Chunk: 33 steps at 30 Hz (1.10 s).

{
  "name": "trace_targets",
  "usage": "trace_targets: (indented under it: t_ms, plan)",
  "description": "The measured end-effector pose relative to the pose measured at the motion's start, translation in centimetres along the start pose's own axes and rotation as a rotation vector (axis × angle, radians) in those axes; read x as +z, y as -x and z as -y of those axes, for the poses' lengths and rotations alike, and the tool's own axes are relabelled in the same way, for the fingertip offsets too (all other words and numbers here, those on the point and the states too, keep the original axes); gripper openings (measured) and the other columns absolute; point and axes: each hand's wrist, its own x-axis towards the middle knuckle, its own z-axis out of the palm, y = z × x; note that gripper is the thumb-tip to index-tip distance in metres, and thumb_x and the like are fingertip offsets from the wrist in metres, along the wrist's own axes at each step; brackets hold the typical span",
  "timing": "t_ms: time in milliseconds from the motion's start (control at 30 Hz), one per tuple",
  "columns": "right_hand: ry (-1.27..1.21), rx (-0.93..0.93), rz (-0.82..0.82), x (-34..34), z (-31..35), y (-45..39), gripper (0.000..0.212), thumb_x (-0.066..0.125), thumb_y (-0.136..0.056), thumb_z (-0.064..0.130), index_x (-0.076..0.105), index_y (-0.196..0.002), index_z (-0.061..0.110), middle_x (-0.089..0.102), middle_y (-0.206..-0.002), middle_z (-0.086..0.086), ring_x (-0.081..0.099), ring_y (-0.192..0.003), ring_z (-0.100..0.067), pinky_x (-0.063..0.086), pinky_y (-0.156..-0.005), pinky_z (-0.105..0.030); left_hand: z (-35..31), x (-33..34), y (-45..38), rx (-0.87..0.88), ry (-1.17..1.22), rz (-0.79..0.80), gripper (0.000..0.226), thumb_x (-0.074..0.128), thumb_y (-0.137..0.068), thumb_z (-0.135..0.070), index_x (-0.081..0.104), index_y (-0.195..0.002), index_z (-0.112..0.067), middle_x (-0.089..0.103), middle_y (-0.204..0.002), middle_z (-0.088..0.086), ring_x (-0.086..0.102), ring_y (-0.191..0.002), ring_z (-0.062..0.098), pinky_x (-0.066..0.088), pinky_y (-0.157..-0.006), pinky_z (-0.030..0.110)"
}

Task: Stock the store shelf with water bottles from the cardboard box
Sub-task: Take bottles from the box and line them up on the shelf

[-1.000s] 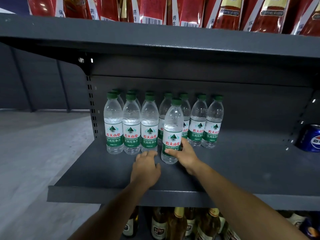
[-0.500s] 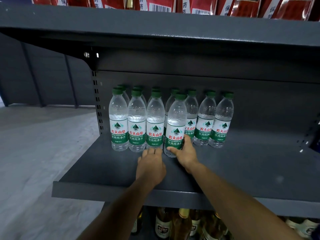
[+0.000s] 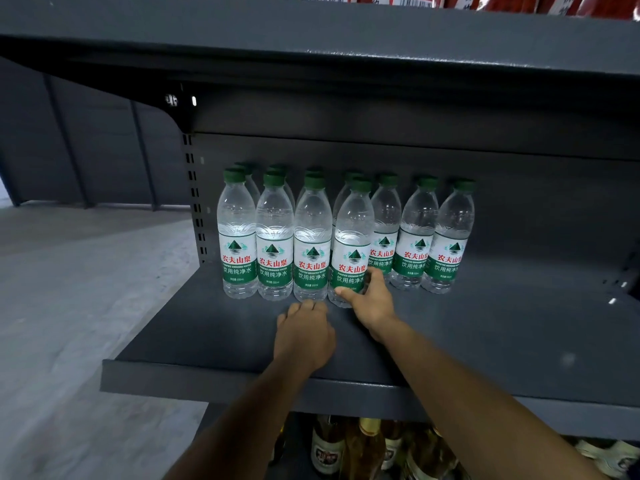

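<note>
Several clear water bottles with green caps and green-and-white labels stand in two rows on the grey metal shelf (image 3: pixel 214 341). My right hand (image 3: pixel 372 301) grips the lower part of the fourth front-row water bottle (image 3: pixel 351 233), thumb across its label. That bottle stands upright beside the third front bottle (image 3: pixel 311 237). My left hand (image 3: pixel 304 332) lies on the shelf board in front of the third bottle, fingertips at its base, holding nothing. The cardboard box is out of view.
The shelf board runs on bare to the right of the bottles. An upper shelf (image 3: pixel 346 39) carrying red packets overhangs closely. Glass bottles (image 3: pixel 363 448) stand on the level below. Grey concrete floor (image 3: pixel 69 306) lies to the left.
My right hand has pushed the held bottle back and left until it lines up with the front row. My left hand has slid forward to the third bottle's base.
</note>
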Motion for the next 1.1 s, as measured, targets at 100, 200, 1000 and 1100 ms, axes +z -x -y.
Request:
trace_targets:
  t_ms: [100, 200, 1000, 1100]
  plan:
    - [0.015, -0.004, -0.002, 0.12, 0.10, -0.12, 0.052, 0.079, -0.075, 0.018, 0.044, -0.112, 0.022, 0.059, -0.106, 0.007, 0.056, -0.098, -0.012, 0.045, -0.089, -0.027, -0.03, -0.02, 0.02, 0.002, -0.010, 0.001, 0.039, 0.036, -0.095, -0.030, 0.046, -0.130, -0.017, 0.048, -0.134, 0.003, 0.041, -0.122, 0.023, 0.031, -0.101, 0.039]
    - [0.026, -0.015, -0.013, 0.16, 0.02, -0.06, 0.051, 0.079, -0.075, 0.019, 0.045, -0.113, 0.022, 0.058, -0.103, 0.008, 0.055, -0.095, -0.010, 0.044, -0.086, -0.025, -0.04, -0.03, 0.01, 0.002, -0.009, 0.007, 0.039, 0.037, -0.095, -0.030, 0.045, -0.131, -0.017, 0.047, -0.135, 0.003, 0.040, -0.123, 0.023, 0.031, -0.102, 0.039]
    - [0.051, -0.038, -0.070, 0.05, -0.16, 0.31, 0.058, 0.082, -0.072, 0.024, 0.051, -0.121, 0.018, 0.060, -0.096, 0.013, 0.053, -0.081, -0.001, 0.042, -0.081, -0.022, -0.08, -0.01, 0.12, 0.010, -0.019, 0.005, 0.039, 0.037, -0.095, -0.029, 0.044, -0.132, -0.015, 0.045, -0.135, 0.004, 0.039, -0.123, 0.024, 0.030, -0.102, 0.038]
    - [0.058, -0.043, -0.075, 0.03, -0.26, 0.30, 0.059, 0.082, -0.072, 0.025, 0.051, -0.121, 0.017, 0.057, -0.091, 0.016, 0.050, -0.074, 0.005, 0.042, -0.080, -0.022, -0.07, 0.02, 0.11, 0.012, -0.013, 0.005, 0.040, 0.037, -0.095, -0.029, 0.043, -0.133, -0.016, 0.045, -0.136, 0.004, 0.039, -0.124, 0.023, 0.030, -0.103, 0.039]
